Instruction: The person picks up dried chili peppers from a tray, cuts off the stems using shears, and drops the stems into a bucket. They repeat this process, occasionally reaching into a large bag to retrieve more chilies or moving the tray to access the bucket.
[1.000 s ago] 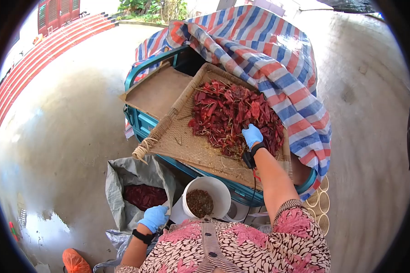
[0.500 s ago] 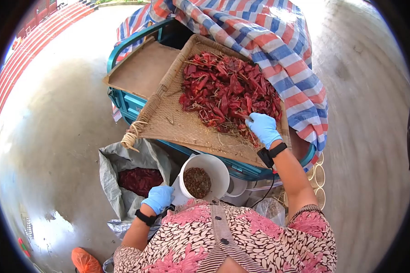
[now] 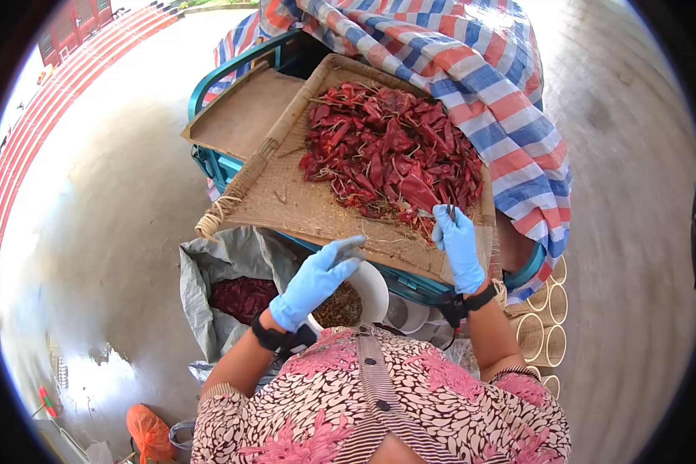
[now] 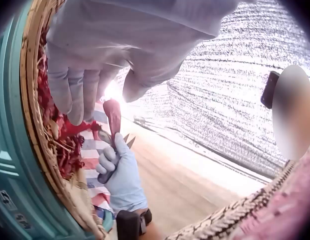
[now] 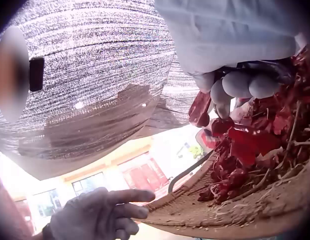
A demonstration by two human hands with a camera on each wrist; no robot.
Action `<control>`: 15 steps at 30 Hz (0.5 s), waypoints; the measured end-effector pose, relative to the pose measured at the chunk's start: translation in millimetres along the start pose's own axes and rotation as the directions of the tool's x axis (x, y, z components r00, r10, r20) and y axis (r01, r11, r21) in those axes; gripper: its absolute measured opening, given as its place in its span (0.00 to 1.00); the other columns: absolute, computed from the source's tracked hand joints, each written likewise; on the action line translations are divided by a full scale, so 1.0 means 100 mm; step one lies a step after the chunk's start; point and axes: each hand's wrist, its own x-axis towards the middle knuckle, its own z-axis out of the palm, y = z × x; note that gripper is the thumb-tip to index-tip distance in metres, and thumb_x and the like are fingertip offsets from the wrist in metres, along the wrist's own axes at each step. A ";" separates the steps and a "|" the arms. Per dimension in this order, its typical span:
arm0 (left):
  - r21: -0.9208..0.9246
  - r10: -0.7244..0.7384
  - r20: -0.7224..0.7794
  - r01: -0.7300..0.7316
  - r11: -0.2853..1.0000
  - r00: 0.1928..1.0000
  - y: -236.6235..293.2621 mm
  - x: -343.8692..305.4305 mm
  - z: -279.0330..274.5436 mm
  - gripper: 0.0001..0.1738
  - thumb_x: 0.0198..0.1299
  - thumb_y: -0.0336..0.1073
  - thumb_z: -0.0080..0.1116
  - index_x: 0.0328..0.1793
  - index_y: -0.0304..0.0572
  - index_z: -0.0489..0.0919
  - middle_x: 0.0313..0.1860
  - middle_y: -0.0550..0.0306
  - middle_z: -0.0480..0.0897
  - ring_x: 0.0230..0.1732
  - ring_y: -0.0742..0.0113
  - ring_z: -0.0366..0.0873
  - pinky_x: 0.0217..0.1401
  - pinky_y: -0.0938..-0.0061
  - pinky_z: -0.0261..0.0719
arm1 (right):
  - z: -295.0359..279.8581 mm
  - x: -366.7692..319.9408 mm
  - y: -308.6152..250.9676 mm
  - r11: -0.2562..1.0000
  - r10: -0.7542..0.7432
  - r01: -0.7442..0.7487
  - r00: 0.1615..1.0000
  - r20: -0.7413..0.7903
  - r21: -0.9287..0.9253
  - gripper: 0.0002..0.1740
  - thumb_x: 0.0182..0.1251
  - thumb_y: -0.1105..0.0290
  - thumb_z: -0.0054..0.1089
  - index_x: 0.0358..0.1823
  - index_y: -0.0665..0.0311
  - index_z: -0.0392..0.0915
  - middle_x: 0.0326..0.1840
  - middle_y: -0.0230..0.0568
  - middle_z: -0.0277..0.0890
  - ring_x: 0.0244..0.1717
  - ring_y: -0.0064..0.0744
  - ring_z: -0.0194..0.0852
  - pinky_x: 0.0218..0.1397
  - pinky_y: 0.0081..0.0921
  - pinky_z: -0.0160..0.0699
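Observation:
My right hand, in a blue glove, is at the near edge of a heap of dried red chillies. It pinches one dried chilli by its end and also grips a pair of scissors, whose pointed blades stick out beside the thumb. In the right wrist view the curled fingers hide most of the scissors. My left hand, gloved too, is raised over the white bucket with fingers extended and nothing in it. The chillies lie on a woven bamboo tray.
A grey sack with dark red chillies inside stands at the left, beside the bucket, which contains brownish bits. The tray rests on a teal cart under a striped tarp. Wire-like baskets are stacked at the right.
My left hand has risen from the sack's edge to above the bucket, nearer the tray. My right hand has drawn back from the heap, lifting a chilli.

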 end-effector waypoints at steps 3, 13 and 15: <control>-0.239 -0.073 -0.018 0.066 0.969 0.997 -0.01 0.38 0.21 0.23 0.74 0.39 0.48 0.71 0.39 0.68 0.59 0.52 0.80 0.57 0.66 0.78 0.60 0.72 0.73 | 0.15 0.02 0.17 0.986 -0.165 0.163 0.984 -0.060 -0.045 0.14 0.73 0.58 0.57 0.37 0.60 0.79 0.16 0.26 0.71 0.15 0.13 0.62 0.19 0.16 0.58; -0.499 -0.277 -0.279 0.108 0.860 0.919 -0.27 0.64 0.45 0.22 0.74 0.39 0.47 0.70 0.39 0.67 0.61 0.51 0.78 0.56 0.65 0.78 0.59 0.72 0.74 | -0.13 0.41 0.41 0.634 -0.325 0.094 0.933 -0.154 -0.768 0.18 0.71 0.50 0.53 0.44 0.56 0.82 0.32 0.51 0.82 0.34 0.54 0.81 0.36 0.43 0.77; -0.589 -0.324 -0.262 0.116 0.800 0.909 -0.40 0.63 0.42 0.22 0.74 0.39 0.47 0.70 0.40 0.67 0.61 0.51 0.78 0.57 0.63 0.77 0.59 0.71 0.74 | -0.16 0.39 0.48 0.774 -0.343 0.164 0.920 -0.187 -0.611 0.16 0.74 0.55 0.53 0.48 0.56 0.82 0.27 0.43 0.82 0.27 0.39 0.82 0.32 0.31 0.76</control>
